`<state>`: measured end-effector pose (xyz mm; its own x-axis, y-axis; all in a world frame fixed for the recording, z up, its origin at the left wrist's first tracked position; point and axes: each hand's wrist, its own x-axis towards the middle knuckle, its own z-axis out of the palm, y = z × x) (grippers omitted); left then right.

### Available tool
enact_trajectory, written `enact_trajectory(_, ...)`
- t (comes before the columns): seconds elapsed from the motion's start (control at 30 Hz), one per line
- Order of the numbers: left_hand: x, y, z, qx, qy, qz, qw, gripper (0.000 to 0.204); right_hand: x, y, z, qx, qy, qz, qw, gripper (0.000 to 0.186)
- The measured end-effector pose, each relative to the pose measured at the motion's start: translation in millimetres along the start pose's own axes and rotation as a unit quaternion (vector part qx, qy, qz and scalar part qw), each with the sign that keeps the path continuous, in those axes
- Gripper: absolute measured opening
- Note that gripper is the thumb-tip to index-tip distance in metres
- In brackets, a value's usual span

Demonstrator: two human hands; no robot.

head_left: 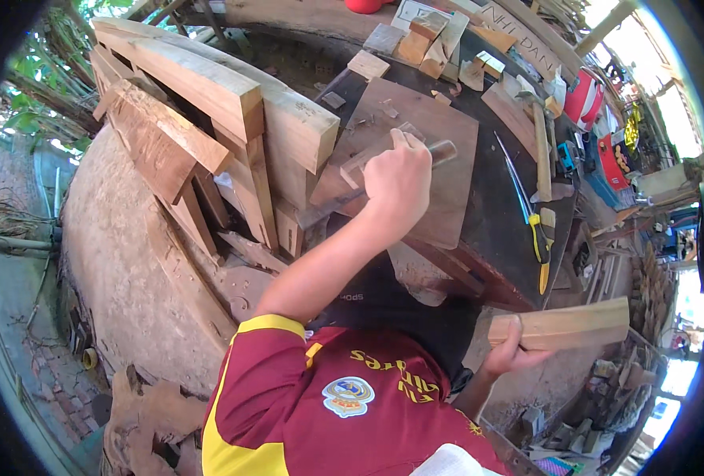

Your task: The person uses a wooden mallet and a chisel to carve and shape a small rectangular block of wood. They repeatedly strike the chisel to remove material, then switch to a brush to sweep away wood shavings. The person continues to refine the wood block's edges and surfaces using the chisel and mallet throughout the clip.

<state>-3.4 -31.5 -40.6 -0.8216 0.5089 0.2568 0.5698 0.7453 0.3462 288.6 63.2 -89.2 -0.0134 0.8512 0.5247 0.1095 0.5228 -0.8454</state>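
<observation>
My left hand is closed in a fist round a hand tool with a rounded handle end sticking out on the right. Its flat grey blade points down and left; whether it is a chisel or a knife I cannot tell. Beside the fist a small cut piece of wood lies on a square brown board, with a few chips around. At lower right my right hand grips a pale wooden block from below, thumb against its near face. The block is held off the bench.
The dark bench carries yellow-and-black pliers, a hammer, a thin pointed blue-and-silver tool and several wood offcuts. Thick planks lean at the left, close to my left forearm. A scrap pile lies lower right.
</observation>
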Motion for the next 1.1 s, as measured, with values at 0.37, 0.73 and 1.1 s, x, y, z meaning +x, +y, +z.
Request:
enact_trajectory(0.37,-24.8,-26.5,-9.1,-0.01,0.001,0.073,0.997,0.044,2.8,14.5,15.0,0.068,-0.04,0.035,0.996,0.085)
enact_trajectory(0.73,4.1,5.6,-3.6,0.018,-0.082,0.042,0.996,0.054,0.7,33.1,-2.0,0.068,-0.042,0.111,0.991,0.091)
enact_trajectory(1.1,-4.8,5.1,-9.4,0.03,-0.07,-0.002,0.997,0.059,7.9,31.3,10.3,0.052,-0.041,0.115,0.991,0.092)
